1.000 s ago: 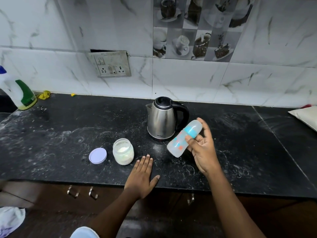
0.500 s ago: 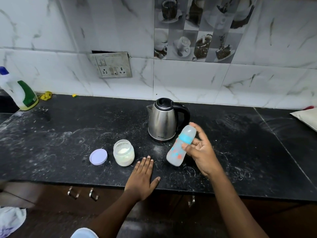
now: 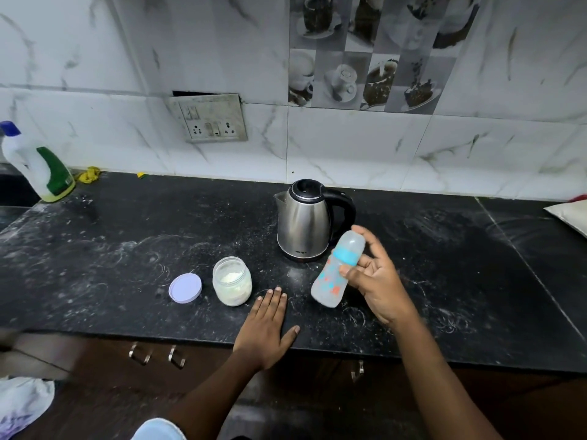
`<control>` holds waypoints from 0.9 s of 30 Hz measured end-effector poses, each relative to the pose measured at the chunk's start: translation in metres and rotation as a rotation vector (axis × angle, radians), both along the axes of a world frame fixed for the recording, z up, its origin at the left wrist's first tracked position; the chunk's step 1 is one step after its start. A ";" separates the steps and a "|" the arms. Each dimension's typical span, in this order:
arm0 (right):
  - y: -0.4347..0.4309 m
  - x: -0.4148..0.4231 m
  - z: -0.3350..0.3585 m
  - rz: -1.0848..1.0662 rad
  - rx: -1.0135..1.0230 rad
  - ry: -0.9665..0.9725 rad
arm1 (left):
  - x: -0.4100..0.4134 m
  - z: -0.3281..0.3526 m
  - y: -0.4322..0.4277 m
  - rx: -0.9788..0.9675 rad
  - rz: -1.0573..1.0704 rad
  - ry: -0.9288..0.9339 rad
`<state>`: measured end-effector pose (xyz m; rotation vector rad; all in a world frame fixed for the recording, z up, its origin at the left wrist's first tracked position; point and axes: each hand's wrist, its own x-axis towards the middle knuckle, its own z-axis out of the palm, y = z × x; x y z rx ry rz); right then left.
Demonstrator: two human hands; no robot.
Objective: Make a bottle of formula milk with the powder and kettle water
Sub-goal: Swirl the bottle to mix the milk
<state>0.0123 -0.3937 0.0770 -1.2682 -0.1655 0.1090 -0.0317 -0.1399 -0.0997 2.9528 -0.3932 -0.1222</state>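
The feeding bottle is cloudy plastic with a blue collar, a clear cap and orange and blue prints. It leans cap-up just right of centre, in front of the kettle. My right hand grips it, thumb across the front and fingers curled behind. My left hand lies flat, fingers straight, on the black counter near the open powder jar. Since a second ago the bottle has tipped more upright and dropped lower; my left hand hasn't moved.

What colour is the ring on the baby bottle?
Light blue ring on the bottle; head view.
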 end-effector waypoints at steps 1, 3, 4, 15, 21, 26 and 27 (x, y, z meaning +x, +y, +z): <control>0.001 0.000 -0.001 0.026 -0.014 -0.008 | 0.000 0.000 0.000 -0.005 0.000 -0.001; 0.000 0.000 -0.003 -0.050 0.060 0.013 | 0.001 0.000 0.000 -0.010 0.002 -0.001; -0.002 0.001 -0.003 -0.096 0.103 0.024 | 0.001 0.000 0.000 -0.011 0.003 -0.002; -0.002 -0.004 -0.007 -0.015 0.033 0.018 | 0.001 -0.002 0.000 0.004 0.001 0.000; -0.001 -0.002 0.000 -0.050 0.058 0.006 | 0.001 0.000 0.000 0.008 -0.001 -0.006; 0.001 0.001 0.002 -0.116 0.121 0.014 | 0.000 0.002 -0.001 -0.022 0.001 -0.019; 0.001 0.001 0.003 -0.099 0.097 0.008 | 0.000 0.002 -0.001 -0.024 0.000 -0.019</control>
